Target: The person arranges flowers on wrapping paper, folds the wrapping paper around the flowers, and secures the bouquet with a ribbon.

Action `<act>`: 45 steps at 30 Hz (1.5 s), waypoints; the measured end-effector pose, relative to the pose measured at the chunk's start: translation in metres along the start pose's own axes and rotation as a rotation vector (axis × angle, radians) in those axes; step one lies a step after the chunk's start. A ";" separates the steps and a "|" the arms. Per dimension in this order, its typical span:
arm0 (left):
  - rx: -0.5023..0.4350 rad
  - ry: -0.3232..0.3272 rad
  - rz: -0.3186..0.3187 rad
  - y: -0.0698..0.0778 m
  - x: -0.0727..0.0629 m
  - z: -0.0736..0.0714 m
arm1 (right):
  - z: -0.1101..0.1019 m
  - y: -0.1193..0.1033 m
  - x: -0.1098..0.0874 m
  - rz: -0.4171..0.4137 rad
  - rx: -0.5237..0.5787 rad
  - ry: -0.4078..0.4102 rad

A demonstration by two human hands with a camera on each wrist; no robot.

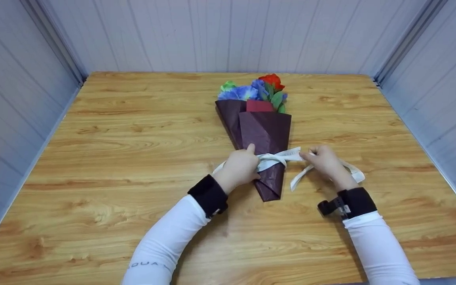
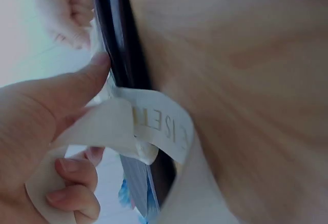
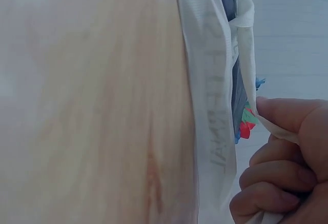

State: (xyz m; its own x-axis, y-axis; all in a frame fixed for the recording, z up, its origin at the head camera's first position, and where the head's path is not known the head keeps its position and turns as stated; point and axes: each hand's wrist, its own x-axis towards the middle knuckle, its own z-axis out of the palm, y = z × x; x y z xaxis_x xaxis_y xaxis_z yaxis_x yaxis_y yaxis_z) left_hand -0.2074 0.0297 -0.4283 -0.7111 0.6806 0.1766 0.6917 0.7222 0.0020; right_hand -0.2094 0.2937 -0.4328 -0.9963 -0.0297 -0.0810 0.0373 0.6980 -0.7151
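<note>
A bouquet (image 1: pixel 266 132) wrapped in dark maroon paper lies on the table, its blue, green and red flowers toward the back. White printed ribbon (image 1: pixel 272 159) crosses the narrow part of the wrap, looped over itself at the front. At the bouquet's left side my left hand (image 1: pixel 238 168) grips one stretch of ribbon, which passes between thumb and fingers in the left wrist view. My right hand (image 1: pixel 325 162), to the right of the wrap, pinches the other stretch between thumb and forefinger. Its remaining fingers (image 3: pixel 271 196) curl round more ribbon in the right wrist view.
The wood-grain table (image 1: pixel 113 190) reaches to pale panel walls (image 1: pixel 212 35) at the back and both sides. A loose ribbon tail (image 1: pixel 301 178) hangs left of the right hand, and a loop (image 1: pixel 356 174) shows on its other side.
</note>
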 end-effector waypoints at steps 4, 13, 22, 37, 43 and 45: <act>0.039 -0.031 -0.005 0.002 0.005 0.002 | 0.000 0.000 0.001 0.009 -0.003 -0.003; -0.469 -0.111 0.086 -0.018 -0.008 -0.003 | 0.000 0.002 0.002 -0.009 -0.026 0.006; -0.838 -0.380 0.201 -0.058 -0.037 -0.019 | -0.004 0.001 0.001 0.012 -0.015 -0.015; -0.936 -0.063 -0.249 -0.092 -0.046 -0.017 | -0.001 0.002 0.001 0.002 -0.037 -0.014; -0.840 0.016 -0.309 -0.097 -0.047 -0.015 | -0.003 0.004 0.003 0.006 -0.042 -0.024; -0.834 0.021 -0.317 -0.099 -0.048 -0.015 | -0.004 0.005 0.003 0.019 -0.047 -0.025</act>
State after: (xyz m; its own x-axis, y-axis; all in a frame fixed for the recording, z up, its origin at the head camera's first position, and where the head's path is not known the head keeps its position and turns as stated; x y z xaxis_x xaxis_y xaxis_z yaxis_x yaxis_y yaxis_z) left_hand -0.2395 -0.0763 -0.4225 -0.8879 0.4557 0.0634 0.3350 0.5459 0.7680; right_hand -0.2121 0.3003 -0.4337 -0.9931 -0.0338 -0.1119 0.0517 0.7316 -0.6798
